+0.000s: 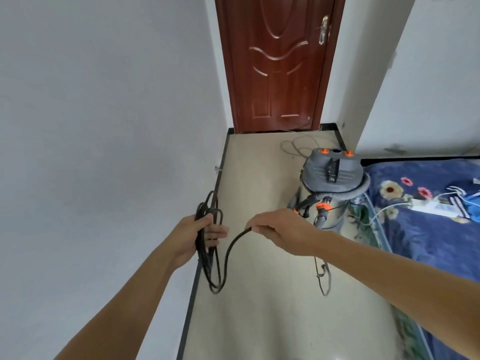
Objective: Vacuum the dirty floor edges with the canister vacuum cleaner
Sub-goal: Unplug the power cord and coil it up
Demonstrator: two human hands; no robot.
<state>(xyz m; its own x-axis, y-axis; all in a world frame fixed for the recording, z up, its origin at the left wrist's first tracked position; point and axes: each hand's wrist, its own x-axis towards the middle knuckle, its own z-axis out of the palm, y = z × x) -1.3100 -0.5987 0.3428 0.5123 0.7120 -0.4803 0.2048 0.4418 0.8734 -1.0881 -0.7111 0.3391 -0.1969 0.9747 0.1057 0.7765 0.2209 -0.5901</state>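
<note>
A grey canister vacuum cleaner (332, 178) with orange knobs and a steel drum stands on the tiled floor beside the bed, its ribbed hose (348, 194) curling around the front. My left hand (200, 235) grips a bundle of looped black power cord (210, 255) that hangs down towards the floor. My right hand (280, 232) pinches one strand of the same cord just right of the bundle. More cord trails down below my right wrist. The black floor edge (205, 229) runs along the left wall under the loops.
A closed red-brown door (278, 63) ends the narrow corridor. A bed with a blue floral cover (426, 219) fills the right side, with white cables and a power strip on it. A thin grey wire lies on the floor near the door.
</note>
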